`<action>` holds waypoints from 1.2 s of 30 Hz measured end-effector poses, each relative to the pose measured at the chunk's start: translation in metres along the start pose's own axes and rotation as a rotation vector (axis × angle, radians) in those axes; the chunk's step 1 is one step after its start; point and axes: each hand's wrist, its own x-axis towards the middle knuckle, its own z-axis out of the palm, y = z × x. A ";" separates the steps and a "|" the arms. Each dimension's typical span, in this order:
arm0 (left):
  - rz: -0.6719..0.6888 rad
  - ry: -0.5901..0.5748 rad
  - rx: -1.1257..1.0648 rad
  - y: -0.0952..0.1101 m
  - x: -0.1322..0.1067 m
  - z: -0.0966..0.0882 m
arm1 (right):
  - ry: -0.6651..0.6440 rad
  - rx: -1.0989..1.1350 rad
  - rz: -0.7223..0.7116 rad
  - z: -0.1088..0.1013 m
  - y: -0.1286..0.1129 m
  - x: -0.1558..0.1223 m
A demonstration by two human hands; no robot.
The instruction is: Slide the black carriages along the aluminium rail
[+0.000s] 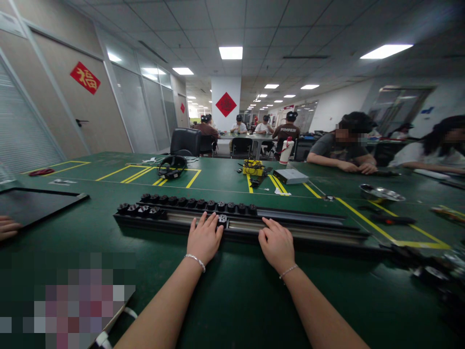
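A long black rail (312, 236) with a pale metal channel lies across the table in front of me. My left hand (205, 237) rests on it, fingers spread and palm down. Right beside its fingers sits a small black socket module (222, 220) in the channel. Several like modules (143, 210) stand together at the rail's left end. Behind runs a second black rail (301, 215), its left part lined with a row of modules (191, 202). My right hand (278, 242) is over the front rail further right, fingers extended and apart, with nothing seen in it.
A black tray (36, 208) lies at the left, with another person's hand (7, 228) at its edge. Further back are a black headset (171, 167), a yellow box with cables (253, 167) and a grey box (290, 176). A metal bowl (381, 193) and dark parts (432, 274) are at right.
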 end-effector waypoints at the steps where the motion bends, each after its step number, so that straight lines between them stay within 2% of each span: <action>1: 0.000 0.001 -0.001 0.000 0.000 0.000 | 0.005 0.000 0.000 0.000 0.000 0.000; 36: 0.029 -0.025 0.000 0.003 0.000 -0.003 | -0.006 0.014 0.003 -0.002 -0.001 0.000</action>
